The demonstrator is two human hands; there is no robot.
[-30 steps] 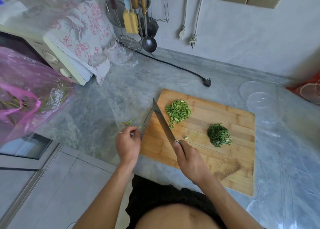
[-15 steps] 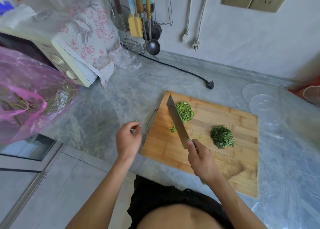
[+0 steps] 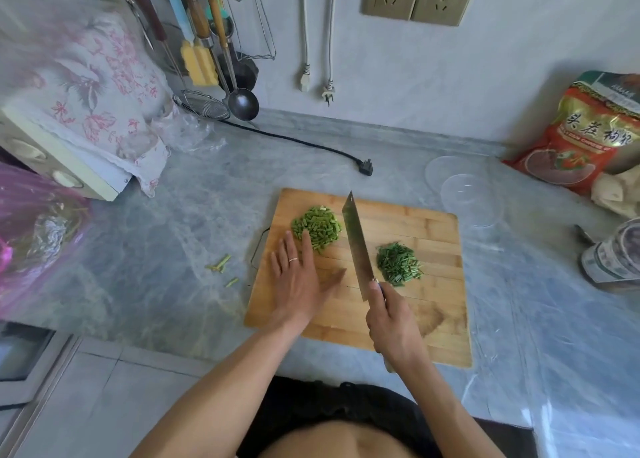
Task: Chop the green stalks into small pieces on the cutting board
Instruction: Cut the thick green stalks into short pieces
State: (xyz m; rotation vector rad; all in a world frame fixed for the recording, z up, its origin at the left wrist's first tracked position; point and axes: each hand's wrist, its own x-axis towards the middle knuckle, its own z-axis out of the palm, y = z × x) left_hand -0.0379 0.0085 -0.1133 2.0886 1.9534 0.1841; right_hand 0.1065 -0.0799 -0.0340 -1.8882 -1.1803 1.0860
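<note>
Knife handle point(image 3: 382, 296) inside right hand point(image 3: 393, 326); pink bag point(image 3: 31, 236) cropped left.

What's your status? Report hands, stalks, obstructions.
Left hand flat, fingertips at stalk pile. Right hand holds knife. Stray bits off cutting board.

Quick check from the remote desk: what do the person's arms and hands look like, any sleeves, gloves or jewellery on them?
Both forearms are bare, with no sleeves and no gloves in view. The left hand wears a thin, plain, pale metal ring on one of its fingers. The right hand shows no ring, watch or band on the parts that are visible. No markings show on either arm.
</note>
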